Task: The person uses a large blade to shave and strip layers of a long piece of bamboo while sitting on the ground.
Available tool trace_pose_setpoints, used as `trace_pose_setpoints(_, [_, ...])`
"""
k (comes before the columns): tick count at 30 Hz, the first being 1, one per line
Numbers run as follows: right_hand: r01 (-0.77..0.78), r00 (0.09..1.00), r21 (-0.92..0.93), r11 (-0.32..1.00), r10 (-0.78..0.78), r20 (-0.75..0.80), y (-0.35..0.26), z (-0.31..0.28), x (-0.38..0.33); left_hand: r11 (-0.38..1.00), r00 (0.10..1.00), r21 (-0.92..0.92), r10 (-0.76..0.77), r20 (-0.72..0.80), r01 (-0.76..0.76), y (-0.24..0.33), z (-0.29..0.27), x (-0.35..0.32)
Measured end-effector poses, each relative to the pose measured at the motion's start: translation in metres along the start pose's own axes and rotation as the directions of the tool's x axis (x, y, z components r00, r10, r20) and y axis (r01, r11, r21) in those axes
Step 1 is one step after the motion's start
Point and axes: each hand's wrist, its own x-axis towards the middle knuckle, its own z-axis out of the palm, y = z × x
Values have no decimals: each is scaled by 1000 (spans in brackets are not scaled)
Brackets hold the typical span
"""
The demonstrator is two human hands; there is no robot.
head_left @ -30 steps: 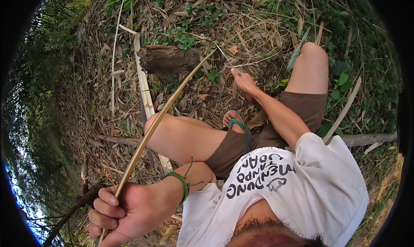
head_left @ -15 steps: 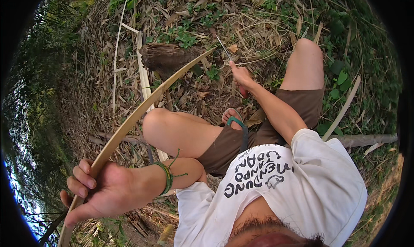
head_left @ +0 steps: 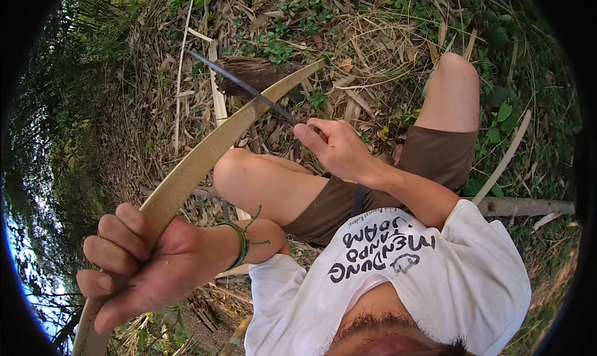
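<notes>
A long, bowed bamboo strip [head_left: 202, 147] runs from the lower left up to the middle, its flat face showing. Near its lower end, my left hand [head_left: 146, 263] is wrapped round it, a green cord bracelet on the wrist. In my right hand [head_left: 342, 147] is a knife [head_left: 239, 81] with a long, narrow, dark blade. That blade crosses over the strip's upper part and points up and left; whether it touches the strip I cannot tell. Most of the knife's handle is hidden in my fist.
A short, dark, weathered log [head_left: 258, 76] lies beneath the strip's far end. Pale split lengths [head_left: 217, 98] rest on the leaf litter behind my left knee [head_left: 233, 169]. A cut pole [head_left: 528, 207] and another pale strip [head_left: 507, 154] lie at the right, by green plants.
My right hand has come back toward my body, and the knife has swung round to lie across the strip. The bamboo strip has rolled, showing more of its broad face.
</notes>
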Motion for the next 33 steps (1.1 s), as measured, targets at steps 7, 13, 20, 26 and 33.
trace_pose_setpoints(7, [209,977,-145,967,-200,71,-14,1,-15,1000,998,-19,26,48,-25,0,4,-16])
trace_pose_setpoints(13, [-193,981,22,981,192,7,16,-12,-1,990,992,-137,36,120,-20,-6,3,-30])
trace_pose_setpoints(20, [-70,997,-58,996,69,-30,37,-4,4,998,994,-13,54,97,-53,-4,1,-31])
trace_pose_setpoints(26, [-149,988,-93,984,145,-50,63,-9,18,967,1000,-252,-16,10,18,-9,2,-36])
trace_pose_setpoints(33, [-214,964,-164,963,181,-194,119,-21,52,973,980,205,137,-142,-106,-12,6,-27])
